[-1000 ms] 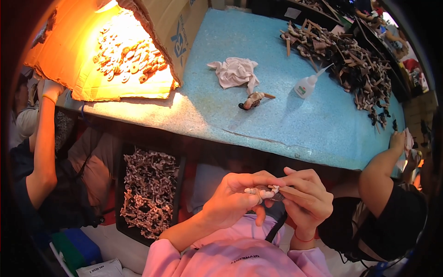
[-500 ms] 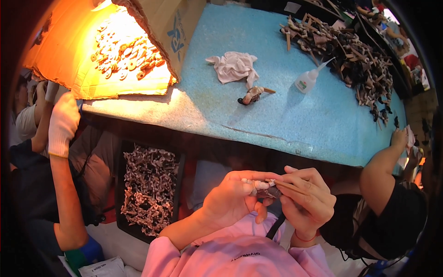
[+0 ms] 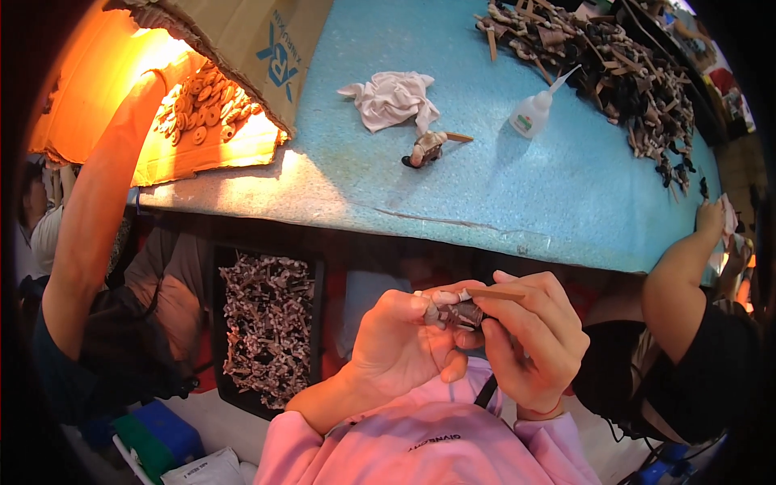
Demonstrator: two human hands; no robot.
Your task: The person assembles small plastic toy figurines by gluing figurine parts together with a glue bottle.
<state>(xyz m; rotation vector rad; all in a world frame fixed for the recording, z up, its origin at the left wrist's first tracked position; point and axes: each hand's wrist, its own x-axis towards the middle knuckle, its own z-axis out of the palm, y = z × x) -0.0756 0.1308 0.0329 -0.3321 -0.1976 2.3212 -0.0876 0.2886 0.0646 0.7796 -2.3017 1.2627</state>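
Close to my chest, below the table edge, I hold a small painted figurine [image 3: 461, 315] in brown and cream tones. My left hand [image 3: 396, 333] pinches its pale end between thumb and fingers. On the other side, my right hand [image 3: 540, 343] is closed on it with bent fingers. A flat wood-coloured strip [image 3: 497, 294] sticks out along the right fingers; whether it is joined to the figurine I cannot tell. A similar figurine [image 3: 426, 150] with a strip lies on the blue table [image 3: 364, 182], beside a crumpled white cloth [image 3: 394, 100].
A white squeeze bottle [image 3: 530, 115] with a thin nozzle stands near a heap of figurines [image 3: 614, 81]. At left, a co-worker's arm [image 3: 89, 234] reaches into a lit cardboard box [image 3: 267, 133] holding small round pieces [image 3: 206, 105]. Below, a black tray [image 3: 317, 323] holds many small parts.
The co-worker's hand at left has gone from the box's near edge into the box. The view has shifted slightly. My hands keep their hold, with the figurine turned a little.
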